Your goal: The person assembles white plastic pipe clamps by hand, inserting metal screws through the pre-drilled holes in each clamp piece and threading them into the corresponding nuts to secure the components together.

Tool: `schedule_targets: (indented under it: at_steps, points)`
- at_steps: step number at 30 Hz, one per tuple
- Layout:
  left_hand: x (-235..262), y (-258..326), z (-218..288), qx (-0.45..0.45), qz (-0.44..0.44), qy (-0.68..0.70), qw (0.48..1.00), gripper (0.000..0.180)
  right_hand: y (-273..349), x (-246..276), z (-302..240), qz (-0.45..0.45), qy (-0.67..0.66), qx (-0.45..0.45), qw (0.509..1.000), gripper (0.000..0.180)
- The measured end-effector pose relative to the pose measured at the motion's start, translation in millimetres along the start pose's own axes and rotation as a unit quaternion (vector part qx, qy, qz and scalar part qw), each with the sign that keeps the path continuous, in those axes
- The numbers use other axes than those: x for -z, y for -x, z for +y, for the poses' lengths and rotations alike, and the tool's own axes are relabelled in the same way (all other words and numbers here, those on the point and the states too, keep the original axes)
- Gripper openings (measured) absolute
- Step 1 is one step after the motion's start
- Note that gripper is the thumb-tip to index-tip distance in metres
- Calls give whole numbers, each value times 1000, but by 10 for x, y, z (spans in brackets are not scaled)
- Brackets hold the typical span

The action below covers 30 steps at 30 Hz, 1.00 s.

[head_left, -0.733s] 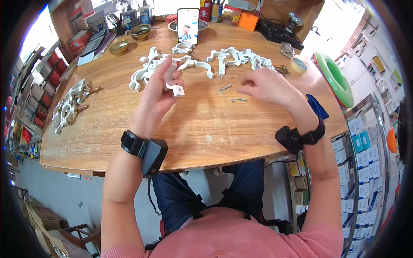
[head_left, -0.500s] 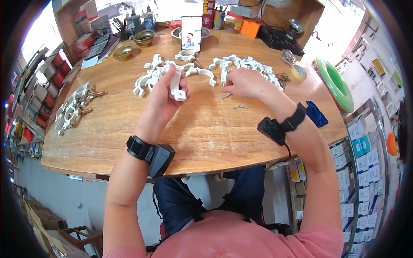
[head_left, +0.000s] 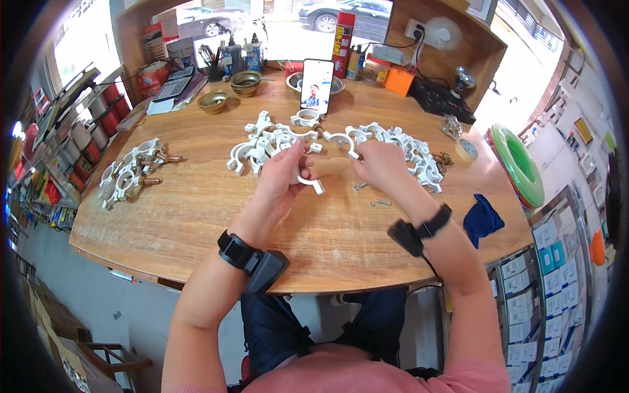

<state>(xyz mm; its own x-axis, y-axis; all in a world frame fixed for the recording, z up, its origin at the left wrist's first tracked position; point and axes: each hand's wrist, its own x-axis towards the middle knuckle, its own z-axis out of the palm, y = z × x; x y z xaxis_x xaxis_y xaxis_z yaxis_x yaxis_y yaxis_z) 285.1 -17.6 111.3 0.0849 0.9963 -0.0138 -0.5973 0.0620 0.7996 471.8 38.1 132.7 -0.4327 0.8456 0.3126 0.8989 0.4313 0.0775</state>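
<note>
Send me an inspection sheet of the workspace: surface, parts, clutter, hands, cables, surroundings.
Surface: brown wood-grain tabletop, pale marks toward the front.
Job's things: white curved clamp pieces heaped centrally; white ring clamps with copper-coloured bolts, left; silver screw.
Clutter: crumpled navy cloth and round yellowish tape roll, right.
Hands: left hand holds one white arched piece; right hand at the heaped pieces, grip unclear.
Cables: thin black cable from the right wrist's black box.
Surroundings: green coiled ring beyond the tabletop's right edge.

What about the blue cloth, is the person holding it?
No, the blue cloth lies on the wooden table, apart from the right hand and the left hand, which grips a white curved bracket.
</note>
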Motion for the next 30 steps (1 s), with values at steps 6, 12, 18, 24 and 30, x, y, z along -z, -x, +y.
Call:
schedule_targets:
  at_steps: [6,12,18,24,30]
  points:
    - [-63,9,-84,4,35,-48,998,27,632,350,-371,217,-63,135,965,12]
    - [-96,41,-96,-23,-24,-26,999,22,753,366,-457,191,-22,204,960,13]
    - [-78,96,-9,-117,-89,-18,989,30,767,518,-395,138,-322,88,932,26]
    - [-126,173,-56,-75,-182,-6,980,38,927,336,-444,67,-477,44,875,27]
    - [-133,155,-124,-21,-292,25,956,36,1071,349,-453,112,-426,38,897,26]
